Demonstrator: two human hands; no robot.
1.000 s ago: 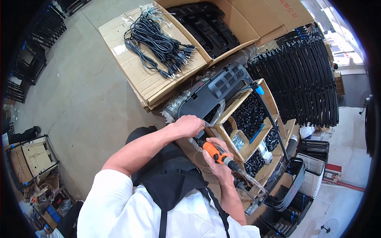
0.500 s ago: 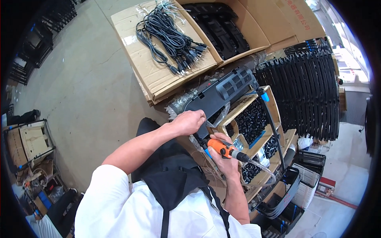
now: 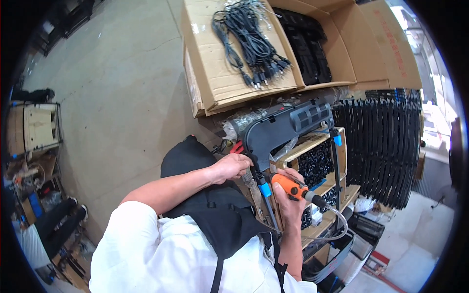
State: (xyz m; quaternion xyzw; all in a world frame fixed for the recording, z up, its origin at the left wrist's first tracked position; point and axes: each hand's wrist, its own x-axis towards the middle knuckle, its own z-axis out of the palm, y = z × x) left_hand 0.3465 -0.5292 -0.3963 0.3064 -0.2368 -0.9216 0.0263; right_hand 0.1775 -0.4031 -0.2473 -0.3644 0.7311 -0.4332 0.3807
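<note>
My right hand (image 3: 292, 205) is wrapped round an orange air screwdriver (image 3: 288, 186) with a clear hose at its back end. Its nose points left, against the tube of a black frame (image 3: 259, 177). Close by, my left hand (image 3: 232, 167) has its fingers closed at the frame's near left corner; the fingertips partly hide what they grip. Joined to the frame is a dark grey plastic panel (image 3: 268, 133) with a slotted vent. Blue clips (image 3: 265, 189) sit on the frame's legs. Red handles (image 3: 237, 147) show just beyond my left fingers.
Bundled black power cords (image 3: 251, 39) lie on a cardboard box (image 3: 205, 63) at the back. An open carton (image 3: 364, 61) beside it holds black plastic parts. Under the frame, a wooden bin (image 3: 342, 158) contains small black parts. Black frames (image 3: 381, 146) are stacked at the right.
The surroundings have shifted right and downward in view. My left hand has moved from the panel's edge down to the frame corner near the screwdriver. My right hand still grips the screwdriver.
</note>
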